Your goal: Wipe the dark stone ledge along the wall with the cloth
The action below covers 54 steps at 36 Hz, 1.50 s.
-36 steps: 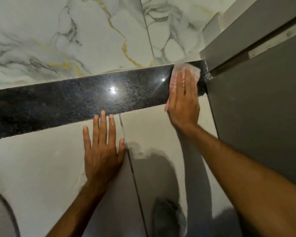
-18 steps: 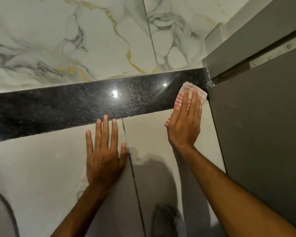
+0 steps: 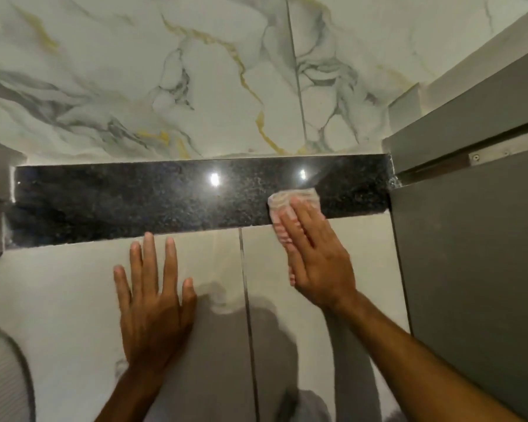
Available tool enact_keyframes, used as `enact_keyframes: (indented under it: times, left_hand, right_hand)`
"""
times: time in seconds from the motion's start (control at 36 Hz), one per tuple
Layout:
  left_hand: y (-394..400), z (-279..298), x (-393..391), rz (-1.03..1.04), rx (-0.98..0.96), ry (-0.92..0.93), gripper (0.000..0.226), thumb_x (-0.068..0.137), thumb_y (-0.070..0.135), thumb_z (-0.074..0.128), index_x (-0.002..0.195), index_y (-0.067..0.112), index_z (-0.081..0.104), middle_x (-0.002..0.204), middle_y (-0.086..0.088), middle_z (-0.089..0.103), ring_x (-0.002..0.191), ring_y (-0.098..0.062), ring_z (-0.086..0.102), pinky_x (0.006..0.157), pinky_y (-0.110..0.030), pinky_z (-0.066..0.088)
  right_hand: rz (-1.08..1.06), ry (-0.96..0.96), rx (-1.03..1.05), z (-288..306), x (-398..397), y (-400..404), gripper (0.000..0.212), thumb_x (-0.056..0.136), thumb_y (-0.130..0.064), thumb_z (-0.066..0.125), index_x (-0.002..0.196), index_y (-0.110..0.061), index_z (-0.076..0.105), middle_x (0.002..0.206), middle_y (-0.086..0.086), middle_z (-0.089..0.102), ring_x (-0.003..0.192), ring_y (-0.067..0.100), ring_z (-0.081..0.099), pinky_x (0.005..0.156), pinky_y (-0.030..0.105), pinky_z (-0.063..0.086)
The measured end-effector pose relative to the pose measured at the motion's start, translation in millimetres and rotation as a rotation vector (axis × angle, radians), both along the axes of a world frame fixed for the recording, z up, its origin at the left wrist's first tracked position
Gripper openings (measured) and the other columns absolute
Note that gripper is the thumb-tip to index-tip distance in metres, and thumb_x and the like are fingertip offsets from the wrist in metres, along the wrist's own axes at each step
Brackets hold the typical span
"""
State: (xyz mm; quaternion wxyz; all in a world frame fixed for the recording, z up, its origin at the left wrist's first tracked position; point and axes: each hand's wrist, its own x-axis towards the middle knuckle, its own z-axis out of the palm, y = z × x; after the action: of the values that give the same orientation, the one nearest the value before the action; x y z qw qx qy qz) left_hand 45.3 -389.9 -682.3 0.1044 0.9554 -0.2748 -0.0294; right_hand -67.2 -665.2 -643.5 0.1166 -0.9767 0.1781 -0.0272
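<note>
I see my right hand (image 3: 314,257) flat, fingers straight and close together, pressing a crumpled pink-striped cloth (image 3: 290,199) onto the near edge of the polished, speckled black stone ledge (image 3: 134,202), toward its right end. My left hand (image 3: 153,303) lies spread on the smooth pale tile (image 3: 58,284) below. Veined white marble tiles (image 3: 134,86) rise beyond, and a matte grey panel (image 3: 470,269) stands to the right.

Veined marble wall tiles (image 3: 134,86), grey partition (image 3: 470,269)

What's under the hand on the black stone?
A pink-striped cloth lies under the right hand, pressed flat across the dark stone ledge and the pale tile below. The hand covers most of the cloth; the stone beneath is hidden.
</note>
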Motion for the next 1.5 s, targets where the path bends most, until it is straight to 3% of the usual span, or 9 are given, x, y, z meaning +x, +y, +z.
enact_keyframes:
  times: [0.17, 0.39, 0.53, 0.67, 0.78, 0.92, 1.06, 1.25, 1.5]
  left_hand:
    - [-4.8, -6.1, 3.4, 0.126, -0.005, -0.029, 0.071, 0.111, 0.046, 0.025, 0.175, 0.016, 0.016, 0.183, -0.017, 0.009, 0.170, -0.035, 0.008, 0.138, -0.054, -0.001]
    - [-6.3, 4.3, 2.3, 0.148, -0.008, 0.006, 0.069, 0.104, 0.025, 0.036, 0.170, 0.005, 0.029, 0.179, -0.024, 0.021, 0.166, -0.041, 0.022, 0.134, -0.066, 0.019]
    - [-5.8, 5.9, 2.2, 0.133, 0.031, -0.034, 0.068, 0.104, 0.019, 0.041, 0.169, 0.002, 0.031, 0.177, -0.026, 0.023, 0.166, -0.042, 0.021, 0.134, -0.065, 0.022]
    - [-7.4, 8.1, 0.2, 0.163, -0.037, -0.016, 0.068, 0.101, 0.015, 0.050, 0.167, 0.003, 0.037, 0.176, -0.024, 0.030, 0.165, -0.041, 0.027, 0.132, -0.064, 0.029]
    - [4.5, 6.9, 1.2, 0.318, -0.046, -0.022, 0.068, 0.097, 0.013, 0.057, 0.163, 0.005, 0.045, 0.174, -0.023, 0.034, 0.164, -0.041, 0.030, 0.132, -0.063, 0.029]
    - [65.5, 12.4, -8.5, 0.426, 0.078, 0.035, 0.066, 0.104, 0.029, 0.043, 0.168, 0.013, 0.037, 0.177, -0.023, 0.027, 0.164, -0.044, 0.027, 0.131, -0.066, 0.030]
    - [105.0, 16.0, -14.0, 0.385, 0.113, 0.050, 0.067, 0.105, 0.031, 0.041, 0.168, 0.011, 0.037, 0.177, -0.022, 0.026, 0.163, -0.041, 0.031, 0.131, -0.059, 0.031]
    - [96.1, 14.3, -10.8, 0.402, 0.086, 0.052, 0.066, 0.104, 0.032, 0.040, 0.167, 0.012, 0.039, 0.175, -0.021, 0.033, 0.162, -0.039, 0.034, 0.131, -0.061, 0.028]
    - [98.4, 16.7, -12.2, 0.415, 0.058, 0.099, 0.069, 0.103, 0.034, 0.040, 0.168, 0.009, 0.038, 0.177, -0.019, 0.029, 0.165, -0.035, 0.028, 0.133, -0.057, 0.031]
  right_hand:
    - [-0.755, -0.056, -0.032, -12.2, 134.0, -8.3, 0.066, 0.113, -0.038, 0.015, 0.174, -0.012, 0.019, 0.184, 0.012, 0.014, 0.172, 0.033, 0.012, 0.140, 0.050, 0.014]
    - [0.259, -0.004, 0.025, -16.0, 117.7, 97.4, 0.065, 0.113, -0.032, 0.043, 0.174, -0.020, 0.022, 0.184, 0.005, 0.015, 0.173, 0.026, 0.006, 0.138, 0.051, 0.022]
    - [-0.014, 0.042, -0.005, -6.1, 41.6, 73.6, 0.066, 0.113, -0.033, 0.039, 0.175, -0.024, 0.020, 0.184, 0.002, 0.018, 0.172, 0.026, 0.015, 0.136, 0.052, 0.031]
    - [-0.460, 0.032, 0.023, -2.7, 142.4, 94.6, 0.064, 0.119, -0.035, 0.029, 0.175, -0.014, 0.007, 0.184, 0.013, 0.010, 0.172, 0.034, 0.009, 0.140, 0.054, 0.018]
    - [-0.071, 0.127, 0.026, -7.9, 216.0, 144.1, 0.068, 0.118, -0.040, 0.022, 0.175, -0.019, -0.009, 0.184, 0.009, -0.015, 0.172, 0.032, -0.014, 0.142, 0.051, 0.002]
    - [0.423, 0.084, 0.075, -9.8, 185.0, 160.1, 0.064, 0.116, -0.042, 0.031, 0.176, -0.027, 0.010, 0.185, 0.000, 0.003, 0.173, 0.025, -0.004, 0.141, 0.051, 0.017]
    - [0.372, 0.043, 0.045, -10.3, 117.9, 139.5, 0.064, 0.112, -0.038, 0.038, 0.174, -0.025, 0.024, 0.184, 0.000, 0.019, 0.172, 0.024, 0.013, 0.137, 0.054, 0.030]
    - [0.036, 0.098, 0.044, -3.6, 228.9, 186.0, 0.067, 0.117, -0.041, 0.024, 0.176, -0.019, 0.001, 0.185, 0.009, -0.005, 0.173, 0.031, -0.006, 0.142, 0.050, 0.006]
    - [0.735, 0.160, 0.040, -3.1, 176.2, 208.9, 0.068, 0.114, -0.042, 0.028, 0.176, -0.023, 0.008, 0.185, 0.005, 0.002, 0.172, 0.031, -0.001, 0.141, 0.053, 0.017]
